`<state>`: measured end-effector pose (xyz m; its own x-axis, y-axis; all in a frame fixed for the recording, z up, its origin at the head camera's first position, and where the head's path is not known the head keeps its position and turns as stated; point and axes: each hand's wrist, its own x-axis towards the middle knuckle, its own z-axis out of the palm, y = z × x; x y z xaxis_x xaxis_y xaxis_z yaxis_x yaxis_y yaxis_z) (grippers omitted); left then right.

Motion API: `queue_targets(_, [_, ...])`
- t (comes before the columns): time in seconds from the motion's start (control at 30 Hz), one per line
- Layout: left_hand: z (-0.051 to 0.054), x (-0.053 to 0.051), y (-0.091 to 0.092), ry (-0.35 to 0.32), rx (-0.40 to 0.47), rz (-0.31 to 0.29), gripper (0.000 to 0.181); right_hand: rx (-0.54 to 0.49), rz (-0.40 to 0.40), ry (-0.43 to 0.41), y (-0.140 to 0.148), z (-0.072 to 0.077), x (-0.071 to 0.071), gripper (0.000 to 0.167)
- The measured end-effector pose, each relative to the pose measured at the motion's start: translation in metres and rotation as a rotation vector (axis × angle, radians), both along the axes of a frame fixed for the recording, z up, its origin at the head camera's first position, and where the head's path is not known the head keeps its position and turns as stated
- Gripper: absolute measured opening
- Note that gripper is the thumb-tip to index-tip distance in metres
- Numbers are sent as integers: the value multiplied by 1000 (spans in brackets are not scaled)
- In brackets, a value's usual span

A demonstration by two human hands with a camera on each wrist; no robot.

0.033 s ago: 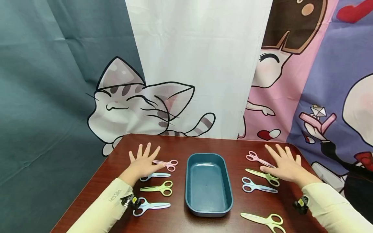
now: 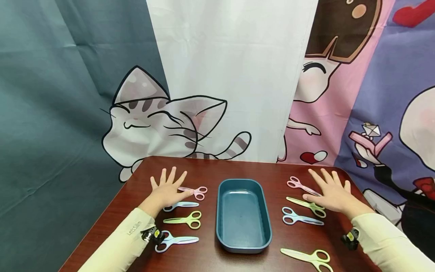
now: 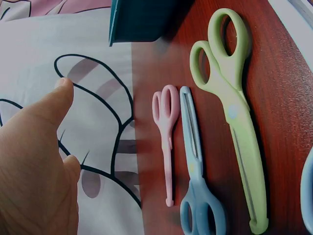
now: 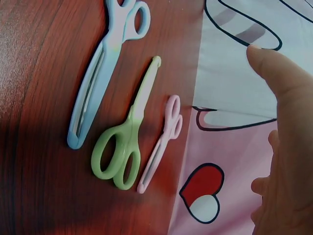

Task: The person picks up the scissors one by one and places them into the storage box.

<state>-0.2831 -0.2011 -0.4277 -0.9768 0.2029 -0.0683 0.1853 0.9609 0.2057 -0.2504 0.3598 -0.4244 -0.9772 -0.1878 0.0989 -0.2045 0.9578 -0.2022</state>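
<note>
My left hand (image 2: 166, 193) is spread flat with fingers apart, holding nothing, above the left side of the table. Beneath and beside it lie pink scissors (image 2: 195, 192) and blue scissors (image 2: 187, 204), both partly covered by it in the head view. Nearer me are green scissors (image 2: 183, 220) and larger blue scissors (image 2: 183, 240). On the other side my right hand (image 2: 331, 194) also has its fingers spread and grips nothing. Around it lie pink scissors (image 2: 301, 186), green scissors (image 2: 302, 203), blue scissors (image 2: 304, 218) and, closest to me, more green scissors (image 2: 302, 255).
Between the two columns of scissors stands a dark teal plastic bin (image 2: 242, 249), with nothing visible inside. The brown wood-grain table (image 2: 207, 166) ends at a printed cartoon curtain (image 2: 238, 75). A small camera sits on each wrist.
</note>
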Motion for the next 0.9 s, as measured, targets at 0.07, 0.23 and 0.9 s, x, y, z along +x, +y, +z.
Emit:
queue_targets(0.07, [-2,-1,0,10,5,-5,96,14,2,6,-2,-1,0,103])
queue_targets(0.23, [-9,-4,7,58,50,-19,90,5,1,31,-15,-3,-5,103])
queue_targets(0.9, [-38,12,89,37,591,-86,75,-451,-72,-63,-98,-33,-7,83])
